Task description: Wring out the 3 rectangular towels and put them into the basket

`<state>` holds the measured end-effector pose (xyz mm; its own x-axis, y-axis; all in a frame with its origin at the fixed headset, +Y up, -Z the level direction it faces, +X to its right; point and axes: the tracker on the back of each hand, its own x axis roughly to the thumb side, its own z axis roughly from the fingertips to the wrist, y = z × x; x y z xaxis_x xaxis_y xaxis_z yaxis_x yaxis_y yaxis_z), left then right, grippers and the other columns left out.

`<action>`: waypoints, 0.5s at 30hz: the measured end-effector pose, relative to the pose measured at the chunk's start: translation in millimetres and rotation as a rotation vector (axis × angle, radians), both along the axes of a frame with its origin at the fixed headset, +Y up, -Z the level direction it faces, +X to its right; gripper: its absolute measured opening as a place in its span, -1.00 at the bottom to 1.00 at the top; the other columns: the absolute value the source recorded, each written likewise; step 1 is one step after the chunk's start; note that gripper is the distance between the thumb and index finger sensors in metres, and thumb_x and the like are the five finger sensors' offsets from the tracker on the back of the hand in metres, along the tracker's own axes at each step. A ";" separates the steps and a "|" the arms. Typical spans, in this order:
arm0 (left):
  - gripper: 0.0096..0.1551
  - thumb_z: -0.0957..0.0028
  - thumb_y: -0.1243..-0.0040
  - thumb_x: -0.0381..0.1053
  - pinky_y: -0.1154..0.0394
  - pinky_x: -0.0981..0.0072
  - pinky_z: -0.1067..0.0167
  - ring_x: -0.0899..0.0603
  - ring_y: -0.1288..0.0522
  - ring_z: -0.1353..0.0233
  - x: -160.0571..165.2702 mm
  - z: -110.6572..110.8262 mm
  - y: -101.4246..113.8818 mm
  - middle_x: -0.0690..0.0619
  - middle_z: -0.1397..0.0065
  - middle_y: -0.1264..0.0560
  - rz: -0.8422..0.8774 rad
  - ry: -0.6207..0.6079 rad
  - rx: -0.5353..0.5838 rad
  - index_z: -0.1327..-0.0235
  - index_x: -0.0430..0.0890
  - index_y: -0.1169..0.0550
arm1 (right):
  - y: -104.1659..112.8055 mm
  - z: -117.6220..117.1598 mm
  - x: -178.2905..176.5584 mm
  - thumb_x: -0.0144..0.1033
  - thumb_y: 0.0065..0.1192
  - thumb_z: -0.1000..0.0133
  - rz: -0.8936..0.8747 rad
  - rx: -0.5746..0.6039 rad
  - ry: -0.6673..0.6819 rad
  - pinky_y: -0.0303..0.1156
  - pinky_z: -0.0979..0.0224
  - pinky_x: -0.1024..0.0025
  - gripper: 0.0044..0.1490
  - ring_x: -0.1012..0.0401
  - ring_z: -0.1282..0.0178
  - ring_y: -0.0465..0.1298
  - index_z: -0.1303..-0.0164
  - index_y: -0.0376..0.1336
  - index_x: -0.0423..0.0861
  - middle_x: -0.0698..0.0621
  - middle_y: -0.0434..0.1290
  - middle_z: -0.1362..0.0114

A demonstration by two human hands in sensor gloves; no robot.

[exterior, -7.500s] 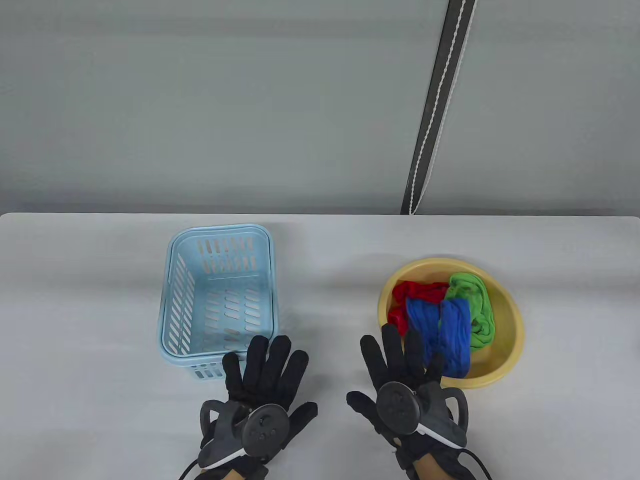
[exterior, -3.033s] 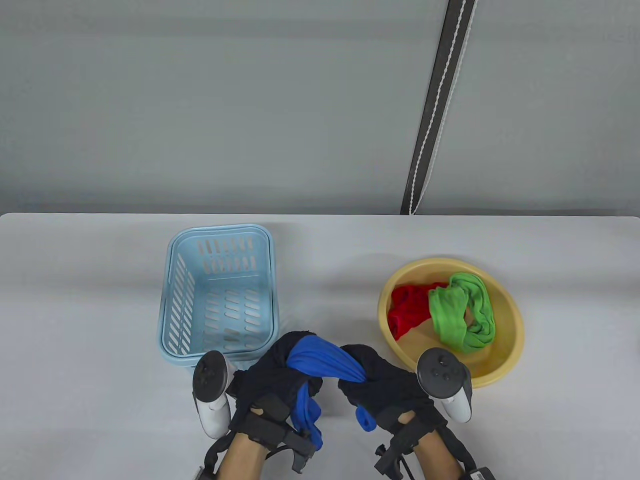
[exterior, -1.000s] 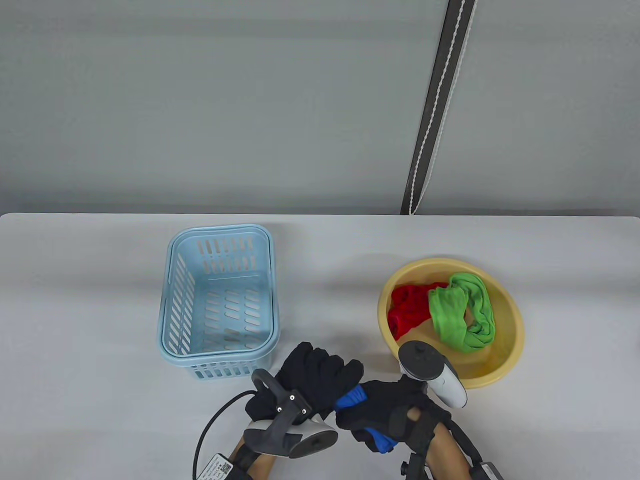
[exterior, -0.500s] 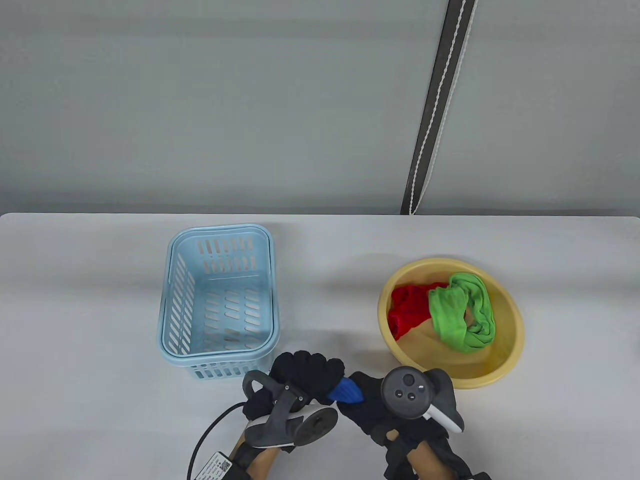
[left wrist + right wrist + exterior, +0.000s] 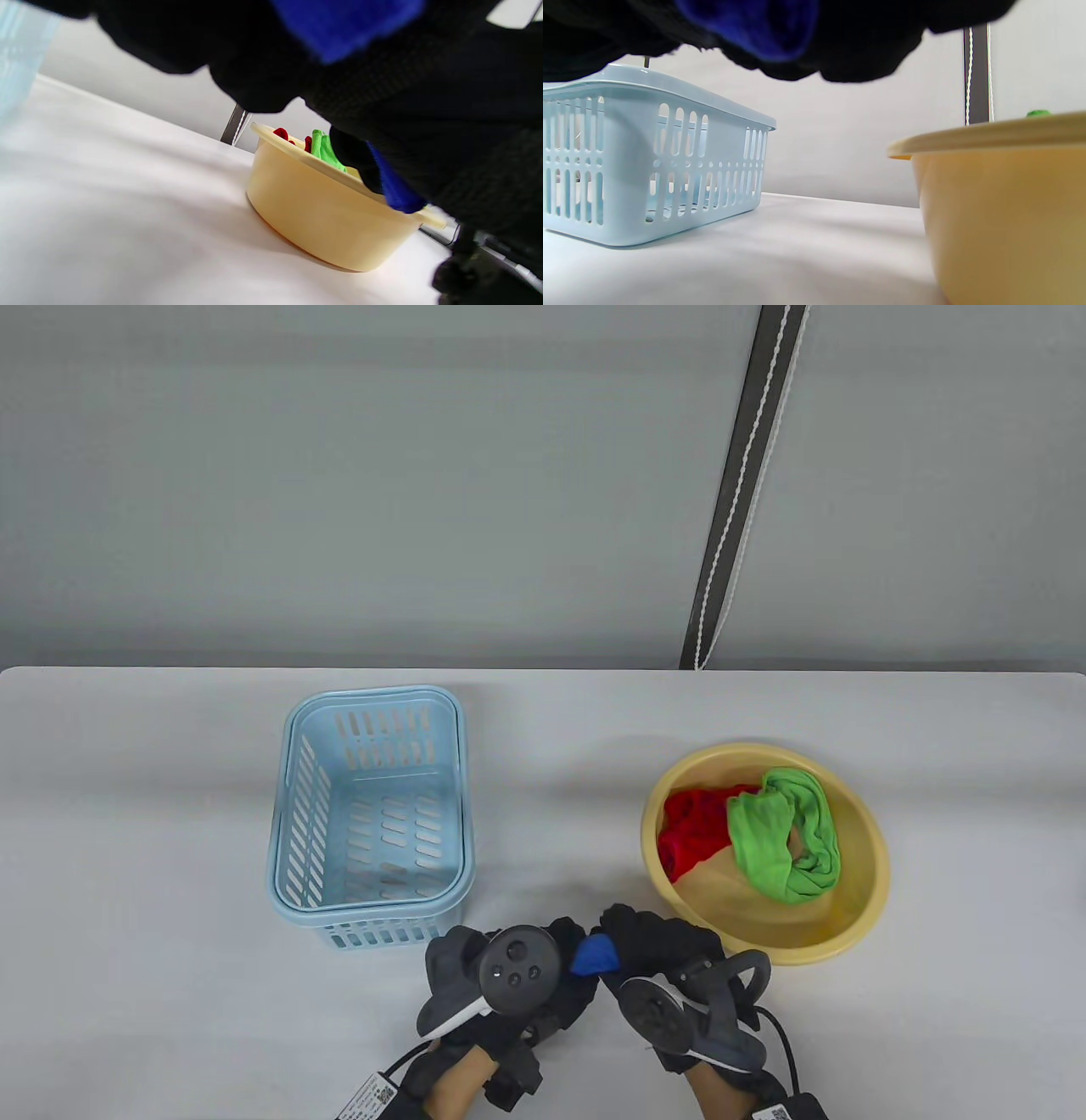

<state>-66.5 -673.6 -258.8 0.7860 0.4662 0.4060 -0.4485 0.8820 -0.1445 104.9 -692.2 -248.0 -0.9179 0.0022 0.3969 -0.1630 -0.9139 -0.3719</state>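
Right now, hands: both black-gloved hands sit close together at the 6 o'clock edge of the pale grey worktop point(image 5: 170, 780), fists nearly touching, each with a tracker on its back.
Left hand point(image 5: 526, 984): fingers curled tight around one end of the twisted blue cloth towel point(image 5: 595, 956); its tracker's round face points up.
Right hand point(image 5: 657, 950): fingers curled tight around the other end of the blue towel; its tracker tilts toward 5 o'clock.
Blue towel: only a small wedge shows between the two fists in the table view; both wrist views show more blue cloth bunched inside the gloves point(image 5: 343, 25) point(image 5: 755, 25). It is held above the worktop, outside both containers.
Light blue slotted plastic basket point(image 5: 370, 814): stands at 10 o'clock from the hands, near the left hand but apart from it; no towel lies in it.
Round yellow plastic basin point(image 5: 857, 814): stands at 2 o'clock from the hands, its near rim just beside the right hand.
Red cloth towel point(image 5: 691, 836): crumpled in the basin's 9 o'clock half.
Green cloth towel point(image 5: 785, 836): crumpled in the basin's middle and 3 o'clock side, its edge overlapping the red towel.
Dark strap with white stitching point(image 5: 738, 483): runs down the grey wall behind the worktop, at 1 o'clock.
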 end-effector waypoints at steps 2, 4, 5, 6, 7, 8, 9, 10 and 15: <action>-0.51 0.00 -0.50 0.21 -0.65 0.13 0.58 -0.03 -0.65 0.60 -1.0 -3.4 -2.3 0.10 0.51 -0.78 0.056 -0.003 -0.069 0.16 -0.21 -0.72 | 1.7 -2.0 0.9 0.12 0.20 -0.23 0.004 0.020 0.003 0.57 0.43 0.23 -0.51 0.17 0.53 0.61 0.04 0.40 -0.10 0.04 0.60 0.33; -0.51 -0.02 -0.48 0.22 -0.65 0.13 0.60 -0.03 -0.65 0.61 -1.0 -6.6 -4.2 0.10 0.52 -0.78 0.089 -0.008 -0.114 0.18 -0.21 -0.72 | 2.6 -3.0 2.1 0.12 0.19 -0.24 0.008 0.033 -0.001 0.57 0.42 0.23 -0.51 0.17 0.53 0.61 0.03 0.39 -0.10 0.04 0.60 0.33; -0.51 -0.02 -0.47 0.22 -0.65 0.13 0.60 -0.02 -0.65 0.61 -0.6 -8.2 -5.0 0.10 0.52 -0.78 0.103 -0.017 -0.135 0.19 -0.22 -0.72 | 2.4 -3.3 2.9 0.12 0.19 -0.24 0.008 0.044 0.007 0.57 0.42 0.23 -0.51 0.17 0.53 0.61 0.04 0.39 -0.10 0.05 0.60 0.33; -0.51 -0.03 -0.46 0.23 -0.65 0.13 0.60 -0.02 -0.65 0.61 -0.3 -10.1 -6.7 0.10 0.52 -0.78 0.116 -0.022 -0.172 0.20 -0.21 -0.72 | 2.9 -3.3 2.7 0.12 0.19 -0.24 0.017 0.046 0.000 0.56 0.42 0.22 -0.51 0.17 0.53 0.61 0.03 0.39 -0.10 0.04 0.60 0.33; -0.51 -0.04 -0.45 0.23 -0.65 0.13 0.60 -0.02 -0.65 0.61 -0.2 -11.6 -8.3 0.11 0.52 -0.78 0.132 -0.033 -0.193 0.20 -0.21 -0.73 | 3.3 -3.0 3.4 0.13 0.18 -0.24 0.027 0.061 -0.002 0.57 0.42 0.23 -0.51 0.17 0.52 0.61 0.03 0.38 -0.10 0.05 0.60 0.32; -0.51 -0.04 -0.44 0.24 -0.65 0.14 0.61 -0.02 -0.65 0.62 -0.1 -13.1 -9.7 0.11 0.53 -0.78 0.150 -0.042 -0.217 0.22 -0.21 -0.73 | 3.3 -3.1 3.6 0.13 0.18 -0.24 0.021 0.069 0.000 0.57 0.42 0.23 -0.51 0.17 0.53 0.61 0.03 0.38 -0.10 0.05 0.60 0.33; -0.52 -0.05 -0.44 0.24 -0.65 0.14 0.61 -0.02 -0.65 0.62 -0.3 -14.4 -11.1 0.11 0.53 -0.78 0.172 -0.051 -0.256 0.23 -0.20 -0.73 | 3.4 -3.1 4.0 0.13 0.18 -0.24 0.017 0.067 0.003 0.57 0.42 0.23 -0.51 0.17 0.53 0.61 0.03 0.38 -0.10 0.05 0.60 0.32; -0.52 -0.06 -0.42 0.24 -0.64 0.14 0.61 -0.02 -0.64 0.62 -0.2 -15.2 -12.1 0.11 0.53 -0.77 0.191 -0.060 -0.282 0.24 -0.20 -0.73 | 3.8 -3.0 4.5 0.13 0.17 -0.24 0.012 0.071 0.007 0.56 0.41 0.23 -0.50 0.17 0.52 0.61 0.03 0.38 -0.10 0.04 0.60 0.32; -0.56 -0.10 -0.39 0.24 -0.64 0.13 0.62 -0.02 -0.64 0.64 -0.7 -20.7 -20.1 0.13 0.56 -0.76 0.328 -0.117 -0.485 0.28 -0.18 -0.73 | 6.5 -2.4 6.3 0.16 0.16 -0.23 0.003 0.102 0.024 0.57 0.41 0.23 -0.49 0.17 0.53 0.61 0.03 0.38 -0.09 0.05 0.60 0.33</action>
